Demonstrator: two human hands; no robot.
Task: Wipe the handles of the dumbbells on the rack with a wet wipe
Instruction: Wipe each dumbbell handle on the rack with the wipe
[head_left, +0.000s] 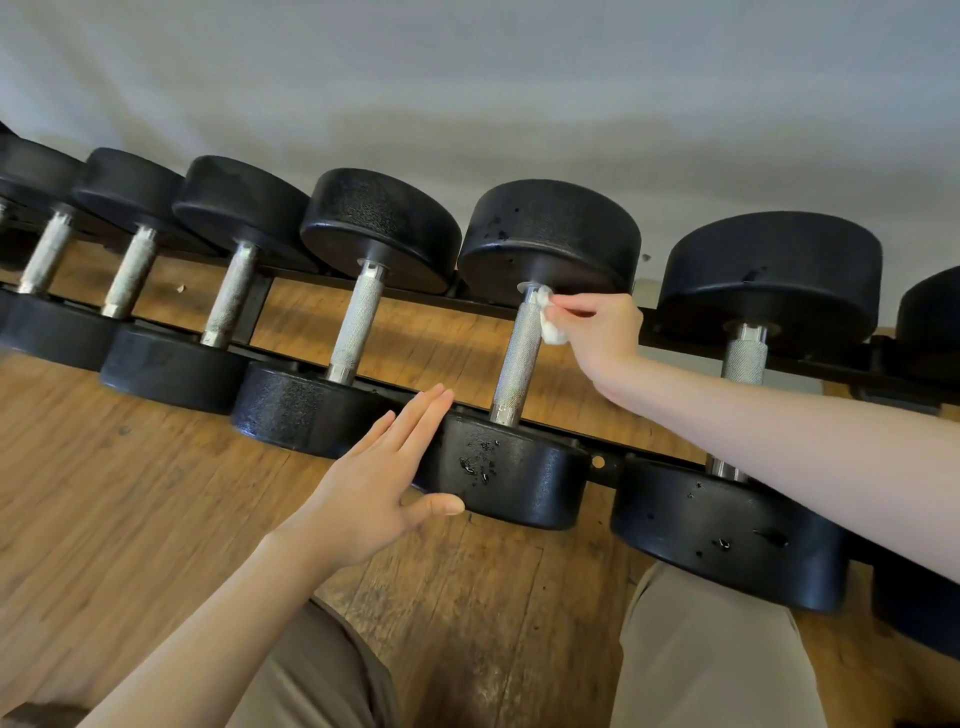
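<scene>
Right hand (597, 332) pinches wipe (549, 319) against handle (519, 358) | left hand (379, 483) flat, fingers straight.

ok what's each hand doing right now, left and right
Left hand: open, straight fingers resting flat on the dumbbell end.
Right hand: pinching the wet wipe against the handle.

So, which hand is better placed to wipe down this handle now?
The right hand: it already pinches the wet wipe against the top of the handle. The left hand lies flat on the near weight head, holding nothing.
</scene>
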